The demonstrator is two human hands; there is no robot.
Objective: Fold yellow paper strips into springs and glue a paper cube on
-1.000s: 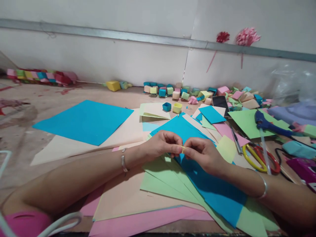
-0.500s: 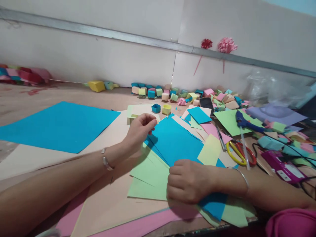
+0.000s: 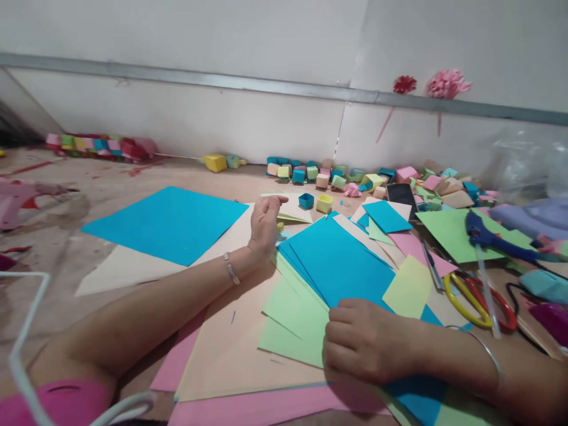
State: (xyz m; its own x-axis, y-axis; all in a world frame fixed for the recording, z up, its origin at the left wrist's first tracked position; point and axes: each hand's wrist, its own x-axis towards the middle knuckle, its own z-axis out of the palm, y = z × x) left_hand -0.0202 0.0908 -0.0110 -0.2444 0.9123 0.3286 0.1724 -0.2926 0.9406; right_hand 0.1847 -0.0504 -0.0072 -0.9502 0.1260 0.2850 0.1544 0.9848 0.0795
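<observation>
Fingers [image 3: 337, 340] of the right hand [image 3: 368, 343] curled closed, lower right of centre, over green sheets [image 3: 293, 331] and blue sheets [image 3: 341, 260]; contents, if any, hidden. Centre of frame: left hand [image 3: 265, 228] on edge, fingers bent, cannot tell whether gripping; small yellow piece [image 3: 280, 226] just beside. Farther, above: open blue box [image 3: 306, 201] and yellow box [image 3: 325, 203], before paper cubes [image 3: 298, 176].

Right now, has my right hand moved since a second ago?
Yes: judged against the scissors, your right hand has come back toward your body.
</observation>
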